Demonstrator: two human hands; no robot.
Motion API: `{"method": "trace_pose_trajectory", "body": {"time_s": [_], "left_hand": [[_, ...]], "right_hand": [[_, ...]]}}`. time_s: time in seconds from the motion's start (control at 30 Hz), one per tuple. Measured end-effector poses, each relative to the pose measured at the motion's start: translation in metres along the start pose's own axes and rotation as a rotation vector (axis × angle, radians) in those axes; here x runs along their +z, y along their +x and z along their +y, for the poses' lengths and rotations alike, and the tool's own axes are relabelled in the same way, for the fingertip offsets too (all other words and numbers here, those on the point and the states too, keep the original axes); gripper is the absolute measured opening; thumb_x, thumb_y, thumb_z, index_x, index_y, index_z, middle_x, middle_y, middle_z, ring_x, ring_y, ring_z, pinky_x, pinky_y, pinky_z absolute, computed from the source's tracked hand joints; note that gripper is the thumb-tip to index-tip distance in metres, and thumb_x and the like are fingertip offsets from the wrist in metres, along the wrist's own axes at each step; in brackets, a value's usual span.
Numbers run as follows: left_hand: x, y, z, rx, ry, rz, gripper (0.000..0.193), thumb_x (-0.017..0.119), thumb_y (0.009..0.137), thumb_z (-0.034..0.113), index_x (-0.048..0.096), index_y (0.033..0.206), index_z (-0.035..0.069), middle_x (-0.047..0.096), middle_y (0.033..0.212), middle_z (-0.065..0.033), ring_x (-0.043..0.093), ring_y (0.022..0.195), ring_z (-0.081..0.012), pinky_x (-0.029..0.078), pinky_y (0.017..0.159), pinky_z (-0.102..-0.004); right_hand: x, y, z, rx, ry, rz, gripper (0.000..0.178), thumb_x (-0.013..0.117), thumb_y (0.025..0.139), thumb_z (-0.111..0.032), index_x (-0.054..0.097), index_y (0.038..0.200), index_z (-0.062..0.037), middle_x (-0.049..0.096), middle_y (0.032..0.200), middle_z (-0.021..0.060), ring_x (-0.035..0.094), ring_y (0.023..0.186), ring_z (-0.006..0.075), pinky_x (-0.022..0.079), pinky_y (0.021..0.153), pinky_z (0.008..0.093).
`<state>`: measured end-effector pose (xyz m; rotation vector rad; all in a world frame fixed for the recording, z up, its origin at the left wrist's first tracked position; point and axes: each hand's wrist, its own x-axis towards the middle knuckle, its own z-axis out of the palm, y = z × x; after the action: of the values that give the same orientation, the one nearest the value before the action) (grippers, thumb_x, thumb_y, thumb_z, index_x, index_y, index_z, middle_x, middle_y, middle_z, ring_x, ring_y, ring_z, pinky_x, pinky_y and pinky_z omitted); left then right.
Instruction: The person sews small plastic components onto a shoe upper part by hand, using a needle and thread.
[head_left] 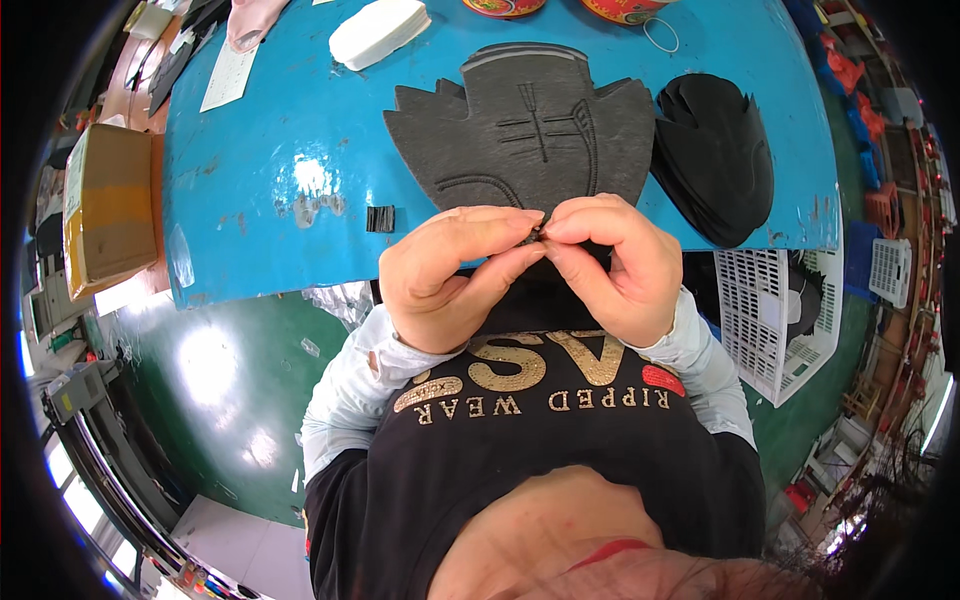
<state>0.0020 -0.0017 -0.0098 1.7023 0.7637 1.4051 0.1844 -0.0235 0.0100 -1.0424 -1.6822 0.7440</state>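
Observation:
Above the table's front edge, my left hand (450,275) and my right hand (622,265) meet fingertip to fingertip. Thumbs and forefingers of both pinch a small black piece (537,236), mostly covered by the fingers, so its kind cannot be made out. Just beyond my hands lies a large dark grey cut panel (530,115) with notched edges and raised stitch-like lines. A stack of black cut panels (715,165) rests to its right. Left of my left hand, a small black ribbed piece (380,219) lies on the blue table (290,130).
A white stack of pads or cloths (380,33) and red patterned tubs (625,10) stand at the far side. A cardboard box (115,210) is at the left. Below the table's right edge sits a white slatted plastic basket (750,320) with black pieces inside.

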Motion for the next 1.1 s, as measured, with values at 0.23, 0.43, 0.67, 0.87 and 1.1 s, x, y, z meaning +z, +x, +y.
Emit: {"method": "trace_pose_trajectory", "body": {"time_s": [0.23,0.43,0.67,0.87,1.1], "left_hand": [[-0.001,0.003,-0.002,0.059,-0.049,-0.045,0.029,0.080,0.071,-0.008,0.067,0.097,-0.003,0.072,0.094,-0.0172,0.072,0.086,-0.0276,0.058,0.073,-0.0336],[-0.007,0.012,0.001,0.163,-0.045,-0.159,0.031,0.076,0.073,-0.011,0.065,0.100,-0.003,0.071,0.094,-0.0176,0.071,0.085,-0.0298,0.056,0.073,-0.0364],[-0.003,0.027,-0.001,0.283,0.203,-0.067,0.035,0.071,0.063,-0.015,0.065,0.095,-0.001,0.069,0.088,-0.0125,0.068,0.076,-0.0273,0.054,0.067,-0.0341],[-0.004,0.032,-0.005,0.206,0.427,-0.183,0.035,0.070,0.066,-0.011,0.065,0.099,0.000,0.065,0.083,-0.0097,0.064,0.074,-0.0279,0.052,0.066,-0.0353],[-0.005,0.031,-0.015,0.219,0.442,-0.208,0.036,0.073,0.067,-0.008,0.065,0.101,0.000,0.066,0.083,-0.0094,0.064,0.072,-0.0269,0.052,0.066,-0.0352]], "right_hand": [[-0.002,-0.001,0.002,0.026,0.046,-0.017,0.019,0.070,0.081,0.007,0.062,0.094,-0.0041,0.068,0.091,0.0069,0.066,0.077,0.0171,0.051,0.069,0.0290],[-0.013,0.006,-0.003,0.445,0.727,-0.111,0.016,0.064,0.091,0.003,0.054,0.101,-0.0032,0.062,0.100,0.0034,0.059,0.089,0.0059,0.050,0.081,0.0228],[-0.021,0.012,0.002,0.435,0.744,-0.065,0.019,0.063,0.091,0.004,0.048,0.098,-0.0043,0.060,0.099,0.0045,0.058,0.089,0.0082,0.048,0.081,0.0229],[-0.023,0.031,0.025,0.166,-0.155,0.071,0.017,0.066,0.084,0.007,0.054,0.092,-0.0021,0.063,0.083,0.0063,0.062,0.072,0.0131,0.050,0.065,0.0250],[-0.020,0.032,0.027,-0.040,-0.366,-0.005,0.024,0.069,0.072,0.008,0.055,0.088,-0.0050,0.059,0.076,0.0073,0.059,0.067,0.0269,0.047,0.060,0.0352]]}}
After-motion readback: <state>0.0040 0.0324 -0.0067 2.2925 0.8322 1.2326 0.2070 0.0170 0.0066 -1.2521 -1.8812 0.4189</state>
